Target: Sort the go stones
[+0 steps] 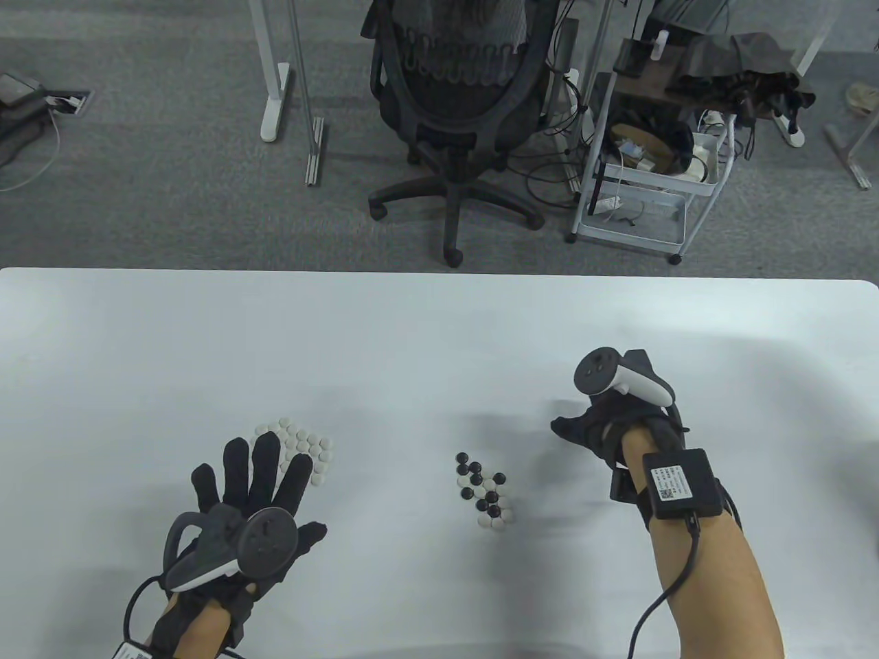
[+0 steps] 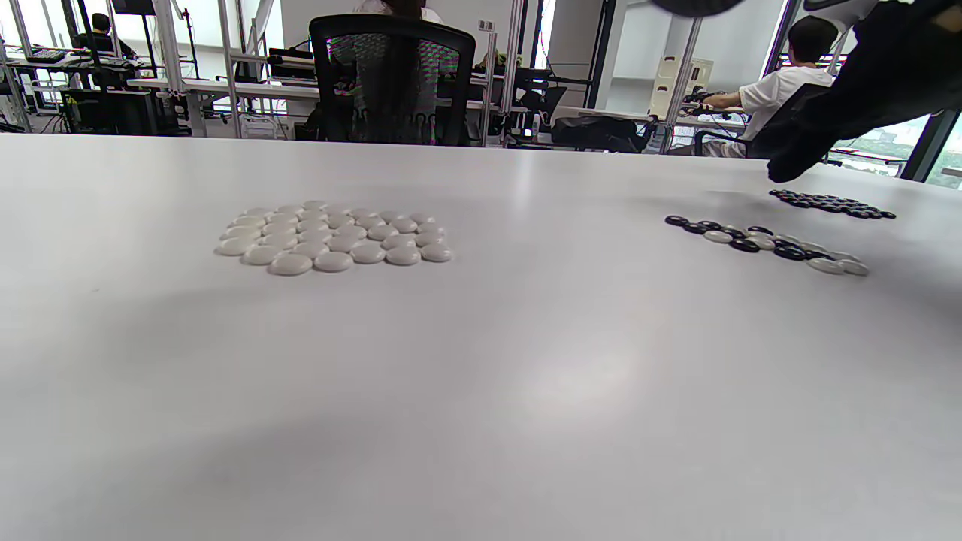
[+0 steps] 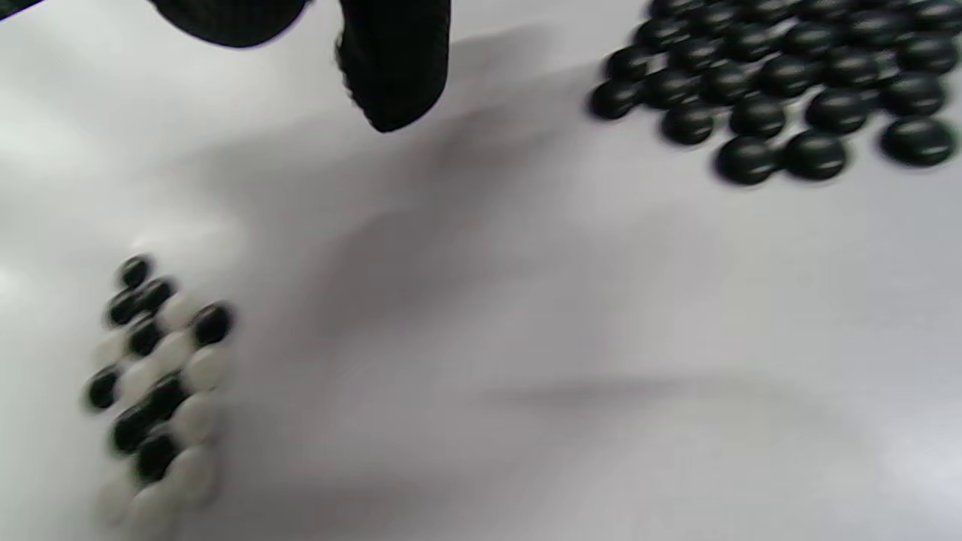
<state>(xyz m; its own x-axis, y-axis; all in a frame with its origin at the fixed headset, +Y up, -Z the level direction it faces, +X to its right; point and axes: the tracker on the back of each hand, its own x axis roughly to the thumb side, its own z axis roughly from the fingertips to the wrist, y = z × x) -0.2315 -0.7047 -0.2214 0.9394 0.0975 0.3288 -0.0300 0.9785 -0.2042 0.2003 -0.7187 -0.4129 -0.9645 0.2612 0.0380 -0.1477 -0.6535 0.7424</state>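
A neat patch of white stones (image 1: pixel 300 447) lies at the left; it also shows in the left wrist view (image 2: pixel 334 237). My left hand (image 1: pixel 257 480) lies spread, its fingertips at the patch's near edge, holding nothing. A mixed pile of black and white stones (image 1: pixel 485 491) sits mid-table, seen also in the right wrist view (image 3: pixel 154 391). My right hand (image 1: pixel 575 429) hovers to the pile's right, above a group of black stones (image 3: pixel 774 90). Its fingertips (image 3: pixel 392 75) hang apart with no stone between them. The black group is hidden under this hand in the table view.
The white table (image 1: pixel 439 329) ends at a far edge, with an office chair (image 1: pixel 457 103) and a wire cart (image 1: pixel 652 151) beyond it on the floor. The right hand also shows in the left wrist view (image 2: pixel 849 98), above the black stones (image 2: pixel 830 204).
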